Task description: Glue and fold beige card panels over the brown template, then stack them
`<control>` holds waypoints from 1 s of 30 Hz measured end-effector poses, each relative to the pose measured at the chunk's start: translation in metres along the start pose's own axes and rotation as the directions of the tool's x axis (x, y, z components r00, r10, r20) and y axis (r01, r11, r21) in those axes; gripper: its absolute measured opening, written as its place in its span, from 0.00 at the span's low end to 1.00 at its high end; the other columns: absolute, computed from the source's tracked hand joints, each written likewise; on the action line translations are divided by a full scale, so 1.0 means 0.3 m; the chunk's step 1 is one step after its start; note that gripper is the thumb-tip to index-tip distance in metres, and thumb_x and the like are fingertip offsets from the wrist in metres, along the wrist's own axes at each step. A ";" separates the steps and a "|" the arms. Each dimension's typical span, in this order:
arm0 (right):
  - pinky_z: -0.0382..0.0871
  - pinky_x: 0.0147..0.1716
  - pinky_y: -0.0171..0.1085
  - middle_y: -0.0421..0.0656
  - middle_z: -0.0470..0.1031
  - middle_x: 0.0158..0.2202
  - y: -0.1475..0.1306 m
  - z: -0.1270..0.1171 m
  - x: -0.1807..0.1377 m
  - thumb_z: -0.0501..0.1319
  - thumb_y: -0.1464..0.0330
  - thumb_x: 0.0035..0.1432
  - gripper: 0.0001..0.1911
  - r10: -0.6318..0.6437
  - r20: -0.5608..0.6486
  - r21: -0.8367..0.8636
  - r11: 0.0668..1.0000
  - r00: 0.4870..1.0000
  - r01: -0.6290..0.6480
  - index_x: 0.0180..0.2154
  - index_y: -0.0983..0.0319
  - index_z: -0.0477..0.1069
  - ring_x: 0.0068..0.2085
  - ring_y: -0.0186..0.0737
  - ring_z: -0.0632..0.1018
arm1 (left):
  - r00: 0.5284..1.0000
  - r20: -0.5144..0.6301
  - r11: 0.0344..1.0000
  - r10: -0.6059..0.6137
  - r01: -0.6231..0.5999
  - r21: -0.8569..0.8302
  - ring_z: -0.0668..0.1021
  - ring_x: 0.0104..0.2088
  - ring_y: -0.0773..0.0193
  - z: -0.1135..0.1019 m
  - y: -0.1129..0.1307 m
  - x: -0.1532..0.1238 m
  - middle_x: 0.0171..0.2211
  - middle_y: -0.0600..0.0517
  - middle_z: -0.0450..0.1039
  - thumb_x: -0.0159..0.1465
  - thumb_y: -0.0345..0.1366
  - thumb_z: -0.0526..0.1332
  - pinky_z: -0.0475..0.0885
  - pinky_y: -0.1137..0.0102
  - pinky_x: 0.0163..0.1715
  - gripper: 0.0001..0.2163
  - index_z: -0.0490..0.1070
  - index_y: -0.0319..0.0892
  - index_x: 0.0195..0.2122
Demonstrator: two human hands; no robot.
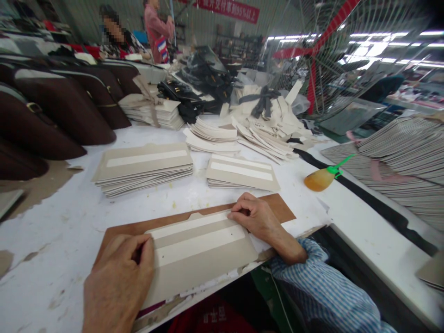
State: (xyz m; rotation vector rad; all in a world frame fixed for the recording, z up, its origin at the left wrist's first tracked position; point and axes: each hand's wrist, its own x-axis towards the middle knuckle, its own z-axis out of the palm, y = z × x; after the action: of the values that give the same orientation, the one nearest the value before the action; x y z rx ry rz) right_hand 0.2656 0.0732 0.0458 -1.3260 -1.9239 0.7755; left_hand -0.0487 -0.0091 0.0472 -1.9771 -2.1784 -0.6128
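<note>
— Grey card, is that what is being pressed down at the near table edge?
— Yes: a grey card panel (204, 256) with two white strips is laid on a brown backing board (277, 206) on the white worktable (52, 240). Its left end is pinned flat under the left hand (120, 277), fingers closed down on it; the upper right corner is pinched by the right hand (255, 217).
— How far along does the work seem?
— Judged from the two finished stacks (144, 169) behind, many panels are done; this one appears only part pressed, and loose pieces (263, 134) beyond remain.
— And its lie?
— The long axis runs left to right, rising slightly toward the right, near a glue bottle (321, 178).
</note>
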 end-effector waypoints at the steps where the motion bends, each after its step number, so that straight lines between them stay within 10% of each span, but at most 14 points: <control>1: 0.65 0.34 0.36 0.38 0.71 0.32 -0.002 -0.001 0.001 0.69 0.73 0.58 0.06 0.001 0.004 0.002 1.000 1.000 -0.001 0.28 0.61 0.78 0.32 0.34 0.73 | 1.000 -0.014 1.000 0.017 -0.017 0.001 0.80 0.30 0.57 0.004 -0.004 -0.001 0.35 0.50 0.79 0.69 0.41 0.56 0.70 0.65 0.25 0.13 0.79 0.48 0.35; 8: 0.61 0.28 0.35 0.35 0.68 0.24 0.008 -0.076 -0.019 0.64 0.57 0.64 0.14 0.194 -0.206 0.223 0.964 0.959 -0.147 0.30 0.59 0.76 0.26 0.33 0.68 | 0.968 -0.240 0.996 0.076 -0.085 -0.031 0.81 0.36 0.57 0.003 0.025 -0.022 0.37 0.50 0.77 0.69 0.36 0.59 0.73 0.65 0.31 0.06 0.76 0.45 0.40; 12: 0.61 0.29 0.36 0.35 0.68 0.23 -0.007 -0.121 -0.049 0.62 0.54 0.67 0.17 0.204 -0.370 0.280 0.955 0.906 -0.101 0.33 0.59 0.76 0.27 0.34 0.69 | 0.867 -0.395 0.923 0.304 -0.371 -0.102 0.79 0.41 0.56 -0.010 0.061 -0.019 0.41 0.47 0.77 0.67 0.31 0.62 0.74 0.60 0.45 0.06 0.75 0.41 0.45; 16: 0.69 0.39 0.38 0.41 0.76 0.34 -0.050 -0.077 -0.069 0.58 0.66 0.71 0.10 -0.169 -0.153 0.022 0.984 0.974 0.174 0.38 0.60 0.77 0.38 0.38 0.76 | 0.796 -0.217 0.785 0.565 -0.599 -0.158 0.75 0.53 0.49 -0.007 0.085 -0.009 0.52 0.41 0.76 0.70 0.34 0.59 0.71 0.53 0.55 0.14 0.71 0.37 0.55; 20: 0.74 0.47 0.45 0.50 0.78 0.45 -0.061 0.005 -0.065 0.53 0.80 0.66 0.18 -0.480 0.064 -0.200 0.853 0.875 0.482 0.51 0.64 0.75 0.47 0.45 0.76 | 0.780 -0.101 0.767 0.618 -0.626 -0.138 0.72 0.58 0.46 0.009 0.099 -0.019 0.56 0.41 0.76 0.71 0.39 0.57 0.72 0.50 0.56 0.18 0.70 0.36 0.58; 30: 0.77 0.43 0.50 0.53 0.77 0.42 -0.054 0.061 -0.066 0.55 0.78 0.66 0.15 -0.488 0.219 -0.414 0.738 0.845 0.533 0.49 0.68 0.77 0.43 0.50 0.74 | 0.858 0.025 0.855 0.513 -0.508 -0.104 0.79 0.53 0.47 0.006 0.136 -0.054 0.56 0.43 0.79 0.72 0.46 0.56 0.79 0.47 0.49 0.20 0.74 0.37 0.55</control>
State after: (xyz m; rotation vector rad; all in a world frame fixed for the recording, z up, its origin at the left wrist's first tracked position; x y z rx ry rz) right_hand 0.2474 0.0476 0.0435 -0.9193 -2.4988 0.0963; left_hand -0.0064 -0.0213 0.0481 -2.5035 -1.5480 -0.5863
